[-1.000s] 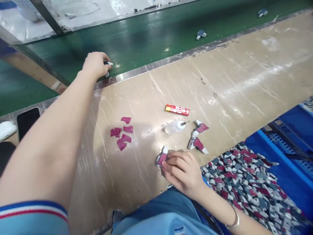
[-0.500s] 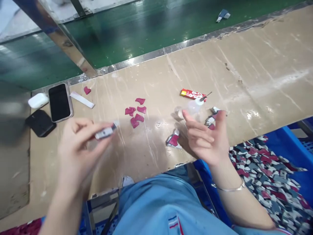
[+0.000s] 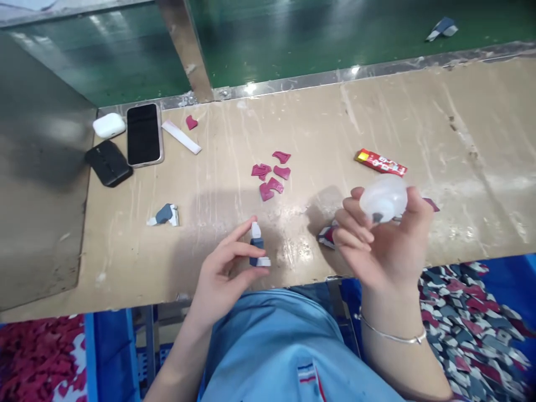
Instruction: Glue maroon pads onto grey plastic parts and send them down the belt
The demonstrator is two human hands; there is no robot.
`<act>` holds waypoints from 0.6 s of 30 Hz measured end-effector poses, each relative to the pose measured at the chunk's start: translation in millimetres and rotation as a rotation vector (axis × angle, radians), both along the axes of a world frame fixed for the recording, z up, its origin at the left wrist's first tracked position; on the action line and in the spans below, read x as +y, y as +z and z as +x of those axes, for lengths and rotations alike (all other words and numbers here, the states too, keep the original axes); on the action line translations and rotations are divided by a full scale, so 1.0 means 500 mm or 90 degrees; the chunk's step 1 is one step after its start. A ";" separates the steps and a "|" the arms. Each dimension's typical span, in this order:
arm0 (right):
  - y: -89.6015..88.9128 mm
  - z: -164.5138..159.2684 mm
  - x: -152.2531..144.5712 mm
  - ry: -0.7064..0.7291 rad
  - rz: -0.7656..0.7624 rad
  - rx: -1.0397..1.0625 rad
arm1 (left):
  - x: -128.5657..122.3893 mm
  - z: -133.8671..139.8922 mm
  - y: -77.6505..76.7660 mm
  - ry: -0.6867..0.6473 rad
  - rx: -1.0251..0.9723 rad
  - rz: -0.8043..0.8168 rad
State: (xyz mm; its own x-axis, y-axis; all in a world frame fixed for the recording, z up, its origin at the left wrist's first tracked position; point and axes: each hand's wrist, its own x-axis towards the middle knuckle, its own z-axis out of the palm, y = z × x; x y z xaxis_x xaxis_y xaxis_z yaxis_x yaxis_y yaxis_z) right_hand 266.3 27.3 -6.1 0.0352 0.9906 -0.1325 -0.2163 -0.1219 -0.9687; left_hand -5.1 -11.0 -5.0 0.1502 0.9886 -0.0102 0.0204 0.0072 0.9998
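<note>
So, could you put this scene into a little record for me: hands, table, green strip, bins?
Left hand: pinches a blue-white part
Right hand: holds a cloudy bottle
Table, middle: loose cluster of maroon pieces
Table, left: phone, white case, black box, second blue-white part
Table, right: red packet
Green strip: one part
Left bin: maroon heap
Right bin: mixed parts

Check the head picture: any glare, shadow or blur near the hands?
Head view: glare on the bench between the left hand and right hand, with bright glints on the metal strip; head view: soft shadows on the bench near both hands; head view: the bottle looks slightly blurred, the phone crisper.
</note>
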 end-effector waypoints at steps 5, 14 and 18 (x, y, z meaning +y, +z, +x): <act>-0.020 -0.077 -0.046 -0.015 0.184 -0.073 | 0.025 0.009 0.000 -0.007 0.162 0.132; -0.051 -0.119 -0.059 -0.276 0.386 -0.321 | 0.020 0.015 -0.012 -0.003 0.163 0.013; -0.070 -0.079 -0.090 0.027 0.310 -0.469 | 0.027 0.011 -0.004 -0.031 0.204 -0.045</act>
State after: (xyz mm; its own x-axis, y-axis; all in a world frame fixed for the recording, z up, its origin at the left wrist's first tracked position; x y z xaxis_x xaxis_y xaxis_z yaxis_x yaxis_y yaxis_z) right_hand 227.0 -17.6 -41.2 -0.0930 0.9333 0.3467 0.4781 0.3473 -0.8067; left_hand 0.4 2.3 -6.9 0.1749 0.9757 -0.1323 0.3354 0.0673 0.9397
